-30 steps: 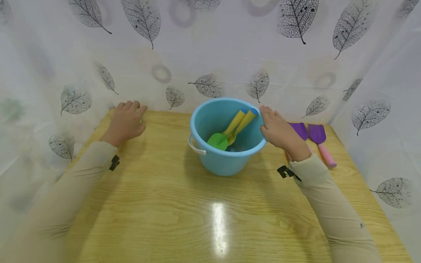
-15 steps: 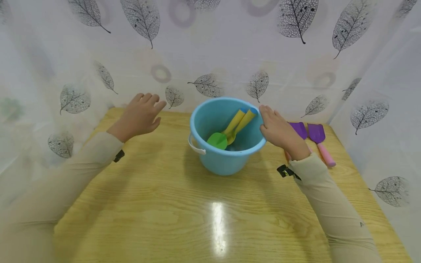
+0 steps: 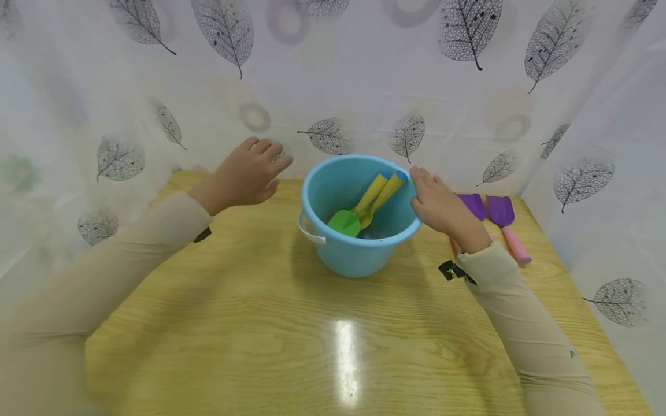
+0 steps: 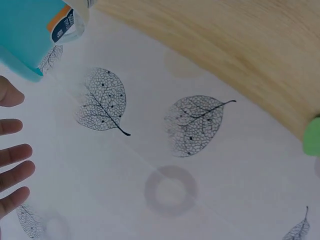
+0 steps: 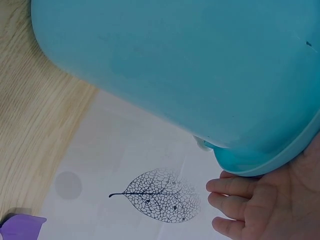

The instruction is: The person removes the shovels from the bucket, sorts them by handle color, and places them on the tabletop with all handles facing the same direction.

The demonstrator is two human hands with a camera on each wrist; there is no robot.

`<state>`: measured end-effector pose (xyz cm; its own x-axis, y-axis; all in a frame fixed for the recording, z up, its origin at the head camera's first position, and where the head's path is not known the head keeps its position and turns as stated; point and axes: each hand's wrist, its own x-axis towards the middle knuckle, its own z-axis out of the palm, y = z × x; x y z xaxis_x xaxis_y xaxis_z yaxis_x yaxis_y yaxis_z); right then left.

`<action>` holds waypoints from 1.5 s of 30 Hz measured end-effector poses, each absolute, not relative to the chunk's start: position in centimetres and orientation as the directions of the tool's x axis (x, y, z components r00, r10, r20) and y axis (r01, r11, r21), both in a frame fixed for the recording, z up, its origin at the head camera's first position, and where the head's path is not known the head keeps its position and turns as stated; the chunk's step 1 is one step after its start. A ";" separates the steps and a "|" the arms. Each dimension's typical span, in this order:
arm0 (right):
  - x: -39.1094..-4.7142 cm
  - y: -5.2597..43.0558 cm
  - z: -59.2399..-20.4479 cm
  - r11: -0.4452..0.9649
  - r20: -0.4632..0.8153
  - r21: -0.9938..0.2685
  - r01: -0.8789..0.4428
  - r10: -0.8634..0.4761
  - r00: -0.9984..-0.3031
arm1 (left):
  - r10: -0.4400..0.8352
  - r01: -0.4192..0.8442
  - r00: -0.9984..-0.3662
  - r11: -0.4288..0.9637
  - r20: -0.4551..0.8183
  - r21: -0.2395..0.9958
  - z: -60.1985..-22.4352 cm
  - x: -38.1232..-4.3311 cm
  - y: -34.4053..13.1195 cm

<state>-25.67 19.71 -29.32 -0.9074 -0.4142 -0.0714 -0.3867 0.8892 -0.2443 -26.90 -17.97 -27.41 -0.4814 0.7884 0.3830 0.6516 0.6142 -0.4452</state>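
Note:
A light blue bucket (image 3: pixel 343 260) stands upright on the table. Inside lean two toy tools with yellow handles (image 3: pixel 387 190) and blue ends; a round green head (image 3: pixel 344 223) shows beside them. My right hand (image 3: pixel 442 211) holds the bucket's right rim, its fingers (image 5: pixel 232 187) outside the wall and the thumb hidden in the right wrist view. Left of the bucket my left hand (image 3: pixel 244 173) hangs in the air, fingers (image 4: pixel 17 155) spread and holding nothing. A green thing (image 4: pixel 312 137), mostly cut off, sits at the table's edge in the left wrist view.
Two purple toy shovels with pinkish handles lie at the right: one shovel (image 3: pixel 502 214) in full, the other (image 3: pixel 473 205) partly behind my right arm. The bucket's white handle (image 3: pixel 311 232) hangs at its left. A leaf-patterned curtain (image 3: pixel 270 75) borders the wooden table (image 3: pixel 250 335).
My left hand has left the green thing at the table's far left corner and moved right and up toward the bucket. The right hand and bucket have stayed still.

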 end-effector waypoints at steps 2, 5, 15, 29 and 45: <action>-25.7 19.7 -29.4 0.890 -0.071 -0.242 -0.387 -0.414 -0.908 | 0.807 0.662 -0.449 0.589 0.383 -0.463 -27.1 -27.0 -17.2; -25.7 19.7 -29.4 0.890 -0.072 -0.240 -0.387 -0.414 -0.908 | 0.833 0.682 -0.412 0.551 0.370 -0.481 -26.6 -27.3 -16.0; -25.7 19.9 -29.5 0.891 -0.065 -0.237 -0.388 -0.413 -0.908 | 0.933 0.763 -0.302 0.361 0.198 -0.537 -25.3 -28.2 -11.9; -25.6 19.8 -29.6 0.891 -0.065 -0.227 -0.394 -0.417 -0.907 | 0.978 0.758 -0.174 0.062 -0.110 -0.649 -24.1 -29.1 -7.2; -25.7 19.8 -29.6 0.889 -0.068 -0.229 -0.395 -0.420 -0.905 | 0.935 0.749 -0.049 -0.197 -0.350 -0.633 -24.8 -30.6 -3.0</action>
<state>-25.66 19.81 -29.61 -0.9050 -0.4199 -0.0685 -0.3953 0.8895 -0.2292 -30.58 -2.99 -24.77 -0.0493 0.9353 -0.3503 0.7489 -0.1974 -0.6326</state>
